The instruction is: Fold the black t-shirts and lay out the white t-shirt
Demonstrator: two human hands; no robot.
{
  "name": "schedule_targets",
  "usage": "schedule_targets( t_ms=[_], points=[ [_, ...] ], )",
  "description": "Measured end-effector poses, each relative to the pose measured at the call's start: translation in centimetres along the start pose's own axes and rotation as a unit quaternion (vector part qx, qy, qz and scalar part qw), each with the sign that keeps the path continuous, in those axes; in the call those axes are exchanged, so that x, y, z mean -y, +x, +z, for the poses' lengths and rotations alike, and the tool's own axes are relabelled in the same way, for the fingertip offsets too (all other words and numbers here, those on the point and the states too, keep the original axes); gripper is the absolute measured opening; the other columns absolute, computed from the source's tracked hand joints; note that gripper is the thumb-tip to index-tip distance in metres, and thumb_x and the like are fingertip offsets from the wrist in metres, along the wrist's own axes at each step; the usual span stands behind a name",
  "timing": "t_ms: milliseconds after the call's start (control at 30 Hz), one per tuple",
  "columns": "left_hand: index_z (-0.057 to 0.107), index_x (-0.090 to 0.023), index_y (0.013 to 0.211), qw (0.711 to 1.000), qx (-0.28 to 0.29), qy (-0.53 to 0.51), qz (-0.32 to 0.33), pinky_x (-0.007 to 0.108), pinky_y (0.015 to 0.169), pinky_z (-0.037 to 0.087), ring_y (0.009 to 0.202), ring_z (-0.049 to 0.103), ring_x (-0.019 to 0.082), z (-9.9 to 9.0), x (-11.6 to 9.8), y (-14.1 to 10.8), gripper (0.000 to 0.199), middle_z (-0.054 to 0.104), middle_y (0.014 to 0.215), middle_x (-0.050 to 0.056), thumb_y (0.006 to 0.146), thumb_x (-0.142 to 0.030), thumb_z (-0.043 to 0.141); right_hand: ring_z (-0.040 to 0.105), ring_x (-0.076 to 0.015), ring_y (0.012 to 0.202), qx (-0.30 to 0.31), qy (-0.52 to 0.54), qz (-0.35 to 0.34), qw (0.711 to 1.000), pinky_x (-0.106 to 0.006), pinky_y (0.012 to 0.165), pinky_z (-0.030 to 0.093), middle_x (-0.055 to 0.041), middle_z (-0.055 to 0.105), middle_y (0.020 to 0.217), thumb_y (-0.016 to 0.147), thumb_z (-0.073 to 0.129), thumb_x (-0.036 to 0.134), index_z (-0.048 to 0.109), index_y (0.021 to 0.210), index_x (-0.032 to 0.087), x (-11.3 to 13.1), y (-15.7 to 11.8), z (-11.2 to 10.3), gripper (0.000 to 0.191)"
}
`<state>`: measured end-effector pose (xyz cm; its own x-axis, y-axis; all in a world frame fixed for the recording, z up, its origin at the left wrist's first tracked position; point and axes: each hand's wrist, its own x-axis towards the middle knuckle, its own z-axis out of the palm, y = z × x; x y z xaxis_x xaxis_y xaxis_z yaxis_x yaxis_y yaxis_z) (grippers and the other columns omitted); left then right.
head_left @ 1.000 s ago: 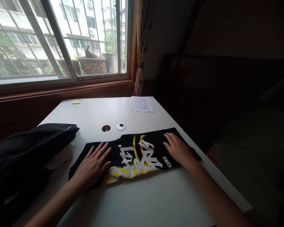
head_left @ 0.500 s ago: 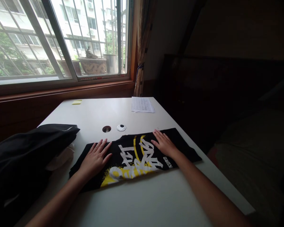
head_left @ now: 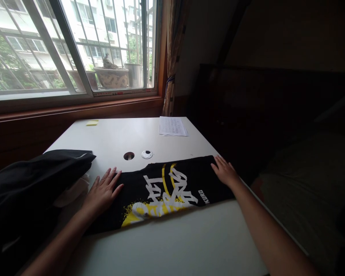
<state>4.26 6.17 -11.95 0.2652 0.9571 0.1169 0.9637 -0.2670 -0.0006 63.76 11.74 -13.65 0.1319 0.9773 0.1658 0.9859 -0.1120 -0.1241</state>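
Observation:
A black T-shirt (head_left: 166, 191) with a white and yellow print lies folded into a long flat strip across the white table (head_left: 172, 249). On its left end rests my left hand (head_left: 102, 191), palm down with the fingers spread. My right hand (head_left: 225, 172) lies flat over the shirt's right end, fingers apart, near the table's right edge. Neither hand grips the cloth. Parts of both shirt ends are hidden under my hands and forearms.
Dark clothes (head_left: 40, 176) are heaped at the table's left side, with a pale cloth (head_left: 73, 191) beneath. Behind the shirt are a cable hole (head_left: 129, 156) and a round cover (head_left: 147, 154). Papers (head_left: 172, 126) and yellow sticky notes (head_left: 92, 122) lie towards the window.
My hands have slid apart along the shirt, the left one to the left and the right one to the right end. The shirt has stayed in nearly the same place.

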Motion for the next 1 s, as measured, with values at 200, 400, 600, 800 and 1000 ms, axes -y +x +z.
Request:
schedule_targets(
  t_ms=[200,400,600,800,1000],
  points=[
    [0.027,-0.027,0.16,1.0,-0.005,-0.003,-0.012,0.057,0.122,0.021,0.155,0.015,0.028,0.1,0.2,0.1,0.06,0.019,0.168,0.004,0.105,-0.052,0.03,0.035,-0.0271,0.149,-0.105,-0.032,-0.024,0.994,-0.053,0.122,0.023,-0.0108,0.048,0.155,0.097,0.033,0.031,0.05,0.147,0.016,-1.3,-2.2,-1.1,0.055],
    [0.027,-0.025,0.16,1.0,0.002,-0.006,-0.014,0.057,0.121,0.024,0.155,0.016,0.029,0.4,0.6,0.3,0.061,0.019,0.168,0.005,0.105,-0.051,0.029,0.032,-0.0281,0.15,-0.11,0.009,-0.089,0.99,-0.05,0.124,0.022,-0.0129,0.042,0.159,0.101,0.032,0.033,0.049,0.149,0.012,4.8,-3.8,-3.1,0.056],
    [0.03,-0.022,0.159,1.0,-0.011,-0.022,-0.002,0.056,0.12,0.026,0.154,0.019,0.03,1.1,2.1,0.1,0.06,0.018,0.168,0.009,0.105,-0.047,0.029,0.021,-0.0282,0.154,0.032,0.109,-0.249,0.962,-0.052,0.125,0.02,-0.0089,0.022,0.168,0.104,0.031,0.054,0.027,0.161,0.018,18.7,-6.3,-4.4,0.068],
    [0.033,-0.022,0.158,0.998,-0.032,-0.056,0.007,0.054,0.12,0.027,0.153,0.025,0.03,1.8,3.6,-0.1,0.057,0.022,0.167,0.011,0.105,-0.042,0.03,0.009,-0.0248,0.157,0.152,0.148,-0.424,0.88,-0.048,0.127,0.009,-0.0054,0.009,0.17,0.101,0.032,0.065,0.018,0.163,0.022,29.2,-11.3,-4.1,0.076],
    [0.035,-0.019,0.157,0.996,-0.039,-0.082,0.014,0.053,0.12,0.027,0.153,0.025,0.029,2.1,4.4,0.3,0.056,0.027,0.165,0.014,0.105,-0.039,0.029,0.008,-0.0238,0.157,0.18,0.164,-0.527,0.815,-0.048,0.128,0.004,-0.0091,0.016,0.168,0.103,0.03,0.064,0.023,0.161,0.016,32.3,-15.2,-4.4,0.076]
  ],
)
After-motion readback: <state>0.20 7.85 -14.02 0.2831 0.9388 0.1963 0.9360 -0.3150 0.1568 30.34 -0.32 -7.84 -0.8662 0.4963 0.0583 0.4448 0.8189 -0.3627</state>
